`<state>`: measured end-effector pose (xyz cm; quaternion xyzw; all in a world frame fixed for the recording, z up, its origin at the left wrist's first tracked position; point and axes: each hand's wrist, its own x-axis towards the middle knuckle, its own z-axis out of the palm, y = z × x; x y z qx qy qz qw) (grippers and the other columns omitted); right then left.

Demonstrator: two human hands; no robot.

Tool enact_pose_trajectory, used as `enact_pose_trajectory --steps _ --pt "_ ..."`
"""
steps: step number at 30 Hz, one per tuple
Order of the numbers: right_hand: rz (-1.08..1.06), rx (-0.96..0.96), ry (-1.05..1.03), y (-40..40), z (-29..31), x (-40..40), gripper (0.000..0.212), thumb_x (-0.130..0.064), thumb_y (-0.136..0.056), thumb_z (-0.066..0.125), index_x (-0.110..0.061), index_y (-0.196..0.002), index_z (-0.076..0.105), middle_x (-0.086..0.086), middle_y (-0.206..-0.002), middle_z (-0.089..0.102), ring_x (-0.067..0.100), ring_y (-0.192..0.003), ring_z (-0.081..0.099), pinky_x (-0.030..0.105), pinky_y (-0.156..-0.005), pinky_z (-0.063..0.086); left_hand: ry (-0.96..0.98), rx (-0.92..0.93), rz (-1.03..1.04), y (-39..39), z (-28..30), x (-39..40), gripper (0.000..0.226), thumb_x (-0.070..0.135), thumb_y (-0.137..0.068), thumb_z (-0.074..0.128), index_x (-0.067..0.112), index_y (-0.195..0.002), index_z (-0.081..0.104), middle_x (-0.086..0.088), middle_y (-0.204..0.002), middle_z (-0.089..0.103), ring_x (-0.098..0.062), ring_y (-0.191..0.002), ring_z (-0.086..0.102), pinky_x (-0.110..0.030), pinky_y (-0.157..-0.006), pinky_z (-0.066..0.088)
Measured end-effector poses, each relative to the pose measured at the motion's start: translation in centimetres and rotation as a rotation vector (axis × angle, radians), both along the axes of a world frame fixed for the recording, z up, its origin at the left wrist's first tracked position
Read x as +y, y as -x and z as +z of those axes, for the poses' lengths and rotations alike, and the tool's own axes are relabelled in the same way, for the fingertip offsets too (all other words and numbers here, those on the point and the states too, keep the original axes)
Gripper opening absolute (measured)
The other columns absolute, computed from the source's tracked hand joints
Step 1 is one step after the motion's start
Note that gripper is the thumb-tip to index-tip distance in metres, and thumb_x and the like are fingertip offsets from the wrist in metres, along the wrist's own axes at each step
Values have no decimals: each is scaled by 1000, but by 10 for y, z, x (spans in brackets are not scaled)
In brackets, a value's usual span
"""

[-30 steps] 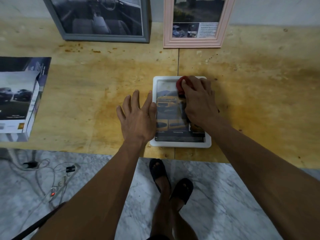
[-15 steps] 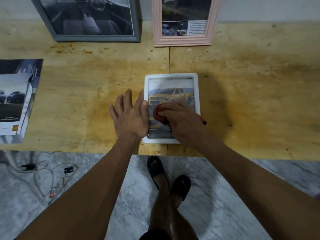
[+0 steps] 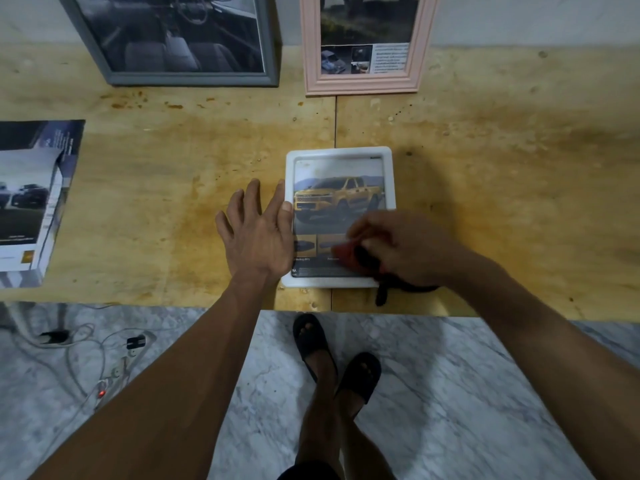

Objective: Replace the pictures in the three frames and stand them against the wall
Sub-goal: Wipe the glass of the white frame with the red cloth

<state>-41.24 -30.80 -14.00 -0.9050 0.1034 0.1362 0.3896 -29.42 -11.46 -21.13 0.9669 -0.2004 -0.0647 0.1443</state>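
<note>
A white frame (image 3: 388, 178) lies flat near the table's front edge, showing a yellow pickup truck picture (image 3: 337, 197). My left hand (image 3: 258, 230) rests flat and open on the table, its thumb on the frame's left rim. My right hand (image 3: 401, 247) is closed on a red cloth (image 3: 343, 252) with a dark part and presses it on the lower right of the glass. A grey frame (image 3: 173, 39) and a pink frame (image 3: 363, 46) stand upright against the wall at the back.
A stack of car brochures (image 3: 31, 199) lies at the table's left edge. The plywood table (image 3: 502, 168) has a seam running back from the frame. Cables and a power strip (image 3: 104, 362) lie on the marble floor, left of my sandalled feet (image 3: 336, 355).
My right hand has dragged the red cloth from the top of the white frame's glass down to its lower right. My left hand has stayed by the frame's left rim.
</note>
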Motion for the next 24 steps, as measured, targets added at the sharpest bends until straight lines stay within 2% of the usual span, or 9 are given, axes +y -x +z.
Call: enact_pose_trajectory --steps 3,5,10,13,15,20,24 --pt "-283 -193 158 -25 0 -31 20 -15 -96 53 -20 -110 66 0 -108 63 13 -96 55 20 -77 38 0 -4 -4 0 -1 0 50 49 -106 15 41 -154 26 -3 -163 19 -29 -150 9 -59 -118 7" --pt "-371 -272 283 -48 -9 -42 23 -19 -97 51 -14 -116 65 8 -113 61 19 -101 54 20 -83 32 2 2 -2 0 -2 0 50 50 -106 14 42 -154 26 -2 -163 19 -29 -150 8 -58 -118 7" --pt "-177 -241 443 -70 -40 -25 32 -8 -95 50 -8 -124 63 14 -123 58 31 -114 50 35 -96 37 -11 4 2 -1 -1 0 50 50 -106 14 41 -154 24 -2 -163 18 -29 -150 8 -58 -118 7" --pt "-202 -242 435 -64 -39 -19 34 -8 -96 51 -8 -129 58 12 -129 55 29 -119 46 34 -100 35 -3 6 5 0 -1 0 50 50 -106 14 42 -154 24 -2 -163 19 -29 -150 8 -58 -118 7" --pt "-178 -237 427 -59 -37 -17 33 -10 -97 50 -8 -128 59 11 -128 55 28 -117 46 34 -98 36 0 6 6 0 -1 -1 50 50 -106 14 42 -154 25 -2 -163 19 -29 -150 8 -59 -118 7" --pt "-138 -255 394 -32 -36 -2 29 -5 -89 58 -6 -117 63 12 -116 59 31 -101 52 38 -81 44 2 6 15 1 0 -1 50 50 -106 14 41 -154 26 -2 -163 19 -28 -150 8 -59 -118 7" --pt "-100 -294 384 -9 -37 8 26 -12 -87 52 -4 -108 65 13 -107 61 30 -91 52 37 -76 45 11 -13 14 1 -1 -1 50 49 -106 16 40 -153 29 -3 -162 22 -29 -150 12 -60 -117 10"
